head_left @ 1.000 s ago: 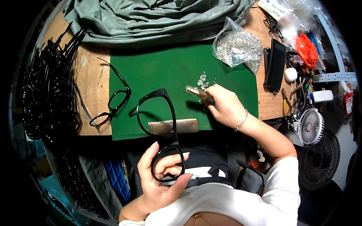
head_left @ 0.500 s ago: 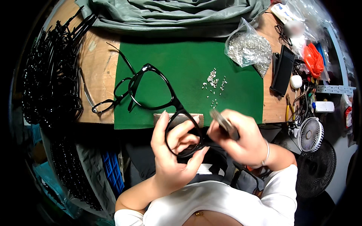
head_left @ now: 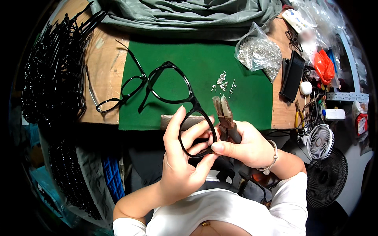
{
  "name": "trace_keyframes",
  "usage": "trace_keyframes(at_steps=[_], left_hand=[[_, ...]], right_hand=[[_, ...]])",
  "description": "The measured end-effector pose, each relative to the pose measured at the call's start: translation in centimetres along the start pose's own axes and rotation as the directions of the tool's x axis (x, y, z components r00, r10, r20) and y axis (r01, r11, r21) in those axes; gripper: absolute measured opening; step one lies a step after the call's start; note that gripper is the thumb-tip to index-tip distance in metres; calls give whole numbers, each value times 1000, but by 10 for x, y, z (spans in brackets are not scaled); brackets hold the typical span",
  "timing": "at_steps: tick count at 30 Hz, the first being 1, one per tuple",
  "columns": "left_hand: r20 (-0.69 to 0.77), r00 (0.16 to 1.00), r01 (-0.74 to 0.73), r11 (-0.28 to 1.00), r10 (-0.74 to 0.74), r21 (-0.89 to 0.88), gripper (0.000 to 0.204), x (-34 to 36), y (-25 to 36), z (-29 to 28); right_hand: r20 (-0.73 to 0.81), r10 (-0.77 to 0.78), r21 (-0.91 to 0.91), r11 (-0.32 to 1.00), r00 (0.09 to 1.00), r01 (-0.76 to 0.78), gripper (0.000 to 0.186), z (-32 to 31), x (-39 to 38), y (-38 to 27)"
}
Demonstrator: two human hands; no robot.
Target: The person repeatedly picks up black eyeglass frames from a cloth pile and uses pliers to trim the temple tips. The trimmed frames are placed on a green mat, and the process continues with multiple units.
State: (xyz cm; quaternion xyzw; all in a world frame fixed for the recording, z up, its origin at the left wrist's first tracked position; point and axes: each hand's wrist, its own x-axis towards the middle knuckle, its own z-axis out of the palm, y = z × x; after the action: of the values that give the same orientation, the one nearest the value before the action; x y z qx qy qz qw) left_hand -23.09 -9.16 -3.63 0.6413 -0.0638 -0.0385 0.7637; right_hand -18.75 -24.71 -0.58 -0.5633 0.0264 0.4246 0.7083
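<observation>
My left hand [head_left: 177, 161] grips a large black glasses frame [head_left: 194, 101] by one rim, fingers around it, with the other rim raised over the green mat [head_left: 201, 59]. My right hand [head_left: 252, 147] is closed on pliers [head_left: 223, 112], whose jaws point up just right of the frame, and its thumb reaches to the held rim. Small silver pieces [head_left: 221, 82] lie scattered on the mat above the pliers. A textured metal strip [head_left: 169, 122] at the mat's near edge is partly hidden by my left hand.
Other glasses [head_left: 112, 101] lie left of the frame, beside a heap of black frames [head_left: 47, 78]. Grey-green cloth [head_left: 177, 17] lines the back; a bag of silver pieces [head_left: 256, 51], phone [head_left: 293, 74], cables, yellow-handled pliers [head_left: 297, 116] and fans [head_left: 321, 139] are at right.
My left hand has lifted the frame upward and rightward. My right hand has come down from over the mat to beside it, turning the pliers from pointing left to pointing up.
</observation>
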Motion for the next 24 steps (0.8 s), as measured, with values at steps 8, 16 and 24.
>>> trace_keyframes(at_steps=[8, 16, 24], left_hand=[[65, 993, 108, 989, -102, -99, 86, -4, 23, -14], [145, 980, 156, 977, -134, -148, 91, -5, 30, -32], [187, 975, 140, 985, -119, -103, 85, -1, 26, -31]], right_hand=[[122, -7, 70, 998, 992, -2, 14, 10, 0, -3], [202, 40, -582, 809, 978, 88, 34, -8, -23, -4], [282, 117, -677, 727, 952, 112, 42, 0, -15, -17]])
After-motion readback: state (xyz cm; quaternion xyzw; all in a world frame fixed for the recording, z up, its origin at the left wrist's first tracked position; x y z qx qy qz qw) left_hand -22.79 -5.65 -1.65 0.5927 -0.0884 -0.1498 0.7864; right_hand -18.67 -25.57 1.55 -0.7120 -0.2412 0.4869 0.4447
